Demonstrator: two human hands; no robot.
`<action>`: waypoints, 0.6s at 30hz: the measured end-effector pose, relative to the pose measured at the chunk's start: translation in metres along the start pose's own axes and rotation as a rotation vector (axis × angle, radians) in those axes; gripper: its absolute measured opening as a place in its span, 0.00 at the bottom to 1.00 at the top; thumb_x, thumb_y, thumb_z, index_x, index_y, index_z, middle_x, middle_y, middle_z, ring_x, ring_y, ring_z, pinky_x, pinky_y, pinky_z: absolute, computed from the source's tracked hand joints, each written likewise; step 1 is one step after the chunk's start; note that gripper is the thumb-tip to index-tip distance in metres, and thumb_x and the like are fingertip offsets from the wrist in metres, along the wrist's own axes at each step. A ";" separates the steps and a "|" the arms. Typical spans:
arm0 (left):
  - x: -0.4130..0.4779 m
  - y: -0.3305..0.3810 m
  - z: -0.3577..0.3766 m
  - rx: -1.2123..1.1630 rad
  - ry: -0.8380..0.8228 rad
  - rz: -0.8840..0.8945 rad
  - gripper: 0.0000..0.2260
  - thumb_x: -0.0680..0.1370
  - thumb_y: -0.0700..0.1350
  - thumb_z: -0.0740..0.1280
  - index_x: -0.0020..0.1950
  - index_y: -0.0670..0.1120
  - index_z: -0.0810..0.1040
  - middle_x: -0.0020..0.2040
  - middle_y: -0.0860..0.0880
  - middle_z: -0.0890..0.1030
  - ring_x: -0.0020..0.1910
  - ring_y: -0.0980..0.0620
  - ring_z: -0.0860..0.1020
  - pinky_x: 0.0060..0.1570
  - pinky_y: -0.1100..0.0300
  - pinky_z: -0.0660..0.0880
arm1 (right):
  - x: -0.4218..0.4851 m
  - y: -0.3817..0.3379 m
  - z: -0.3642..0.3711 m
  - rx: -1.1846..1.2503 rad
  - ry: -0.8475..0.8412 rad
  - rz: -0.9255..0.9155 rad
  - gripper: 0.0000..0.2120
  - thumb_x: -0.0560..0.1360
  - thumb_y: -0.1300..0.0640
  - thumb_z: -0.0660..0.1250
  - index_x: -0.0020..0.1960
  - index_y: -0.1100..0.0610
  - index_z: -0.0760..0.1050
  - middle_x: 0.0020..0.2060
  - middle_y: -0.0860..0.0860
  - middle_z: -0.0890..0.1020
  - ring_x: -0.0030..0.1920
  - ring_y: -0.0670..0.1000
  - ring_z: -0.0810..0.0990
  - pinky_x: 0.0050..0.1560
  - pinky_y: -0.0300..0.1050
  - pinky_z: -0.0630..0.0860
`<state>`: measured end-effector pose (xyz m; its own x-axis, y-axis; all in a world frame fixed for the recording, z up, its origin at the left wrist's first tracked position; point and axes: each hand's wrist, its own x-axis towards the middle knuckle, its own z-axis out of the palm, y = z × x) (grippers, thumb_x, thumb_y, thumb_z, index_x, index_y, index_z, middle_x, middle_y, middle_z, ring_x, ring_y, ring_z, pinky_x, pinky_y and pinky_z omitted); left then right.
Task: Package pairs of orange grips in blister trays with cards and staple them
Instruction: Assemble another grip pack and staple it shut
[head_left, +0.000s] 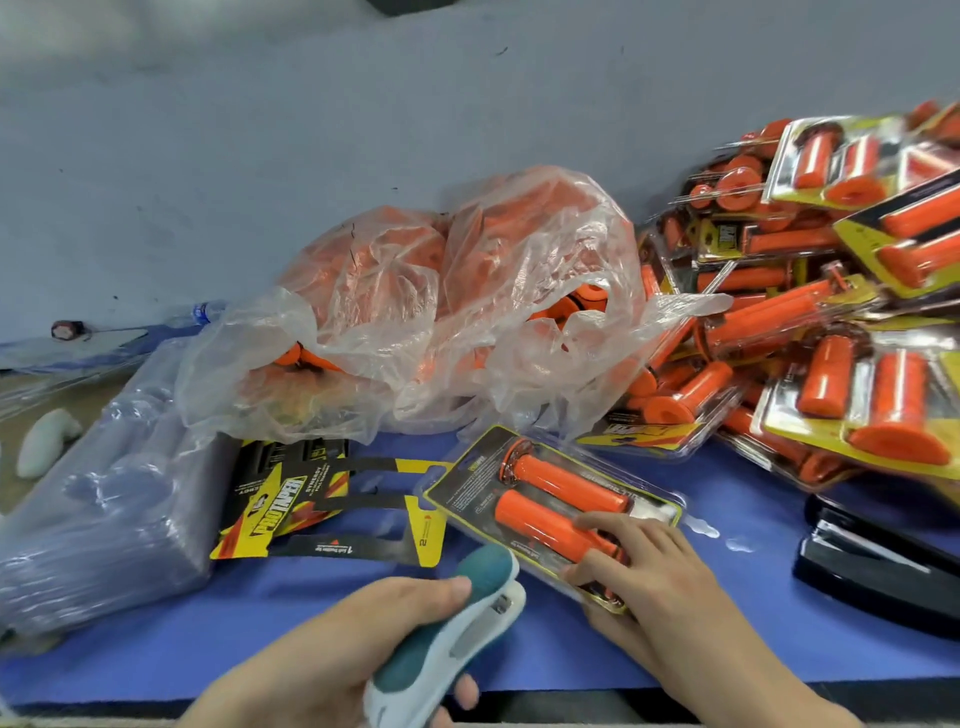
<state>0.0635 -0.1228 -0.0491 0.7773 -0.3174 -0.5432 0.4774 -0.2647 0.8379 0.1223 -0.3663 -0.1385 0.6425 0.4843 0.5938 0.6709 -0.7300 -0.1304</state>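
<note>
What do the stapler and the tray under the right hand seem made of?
The stapler looks plastic: matte teal top, smooth white body, perhaps metal at its mouth. The tray looks thin clear plastic: glossy glints, card visible through it.

Clear blister tray (652, 506) lies flat, two orange grips (566, 486) side by side inside over its yellow-black card (470, 475); teal-and-white stapler (457, 629) tip just off its near-left edge

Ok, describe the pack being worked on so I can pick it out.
On the blue table, left of the pile of packs, one blister pack lies alone in front of the clear bag of loose grips. It is the only one with a hand on it: the right hand holds its near end.
</note>
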 end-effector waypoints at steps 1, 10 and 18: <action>0.003 -0.004 0.003 -0.066 0.006 -0.020 0.18 0.79 0.51 0.64 0.44 0.35 0.79 0.29 0.42 0.79 0.23 0.49 0.76 0.24 0.63 0.71 | 0.000 0.001 0.001 -0.003 0.001 0.004 0.08 0.68 0.49 0.71 0.45 0.45 0.74 0.57 0.49 0.80 0.49 0.54 0.80 0.49 0.48 0.77; 0.063 -0.013 0.012 -0.261 -0.014 0.028 0.35 0.63 0.69 0.75 0.57 0.44 0.83 0.46 0.40 0.83 0.32 0.46 0.77 0.30 0.56 0.75 | 0.004 -0.005 -0.003 -0.117 0.016 -0.003 0.14 0.77 0.46 0.57 0.41 0.52 0.77 0.55 0.53 0.82 0.49 0.57 0.82 0.48 0.50 0.80; 0.069 -0.010 0.019 -0.231 -0.064 -0.006 0.30 0.68 0.68 0.73 0.50 0.42 0.84 0.43 0.40 0.79 0.34 0.45 0.74 0.28 0.59 0.74 | 0.003 -0.006 -0.006 -0.057 -0.015 0.003 0.16 0.66 0.49 0.80 0.44 0.53 0.75 0.56 0.53 0.82 0.51 0.58 0.82 0.48 0.51 0.80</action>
<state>0.1041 -0.1595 -0.0957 0.7501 -0.3754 -0.5444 0.5686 -0.0541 0.8208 0.1178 -0.3630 -0.1315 0.6501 0.4895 0.5812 0.6471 -0.7575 -0.0859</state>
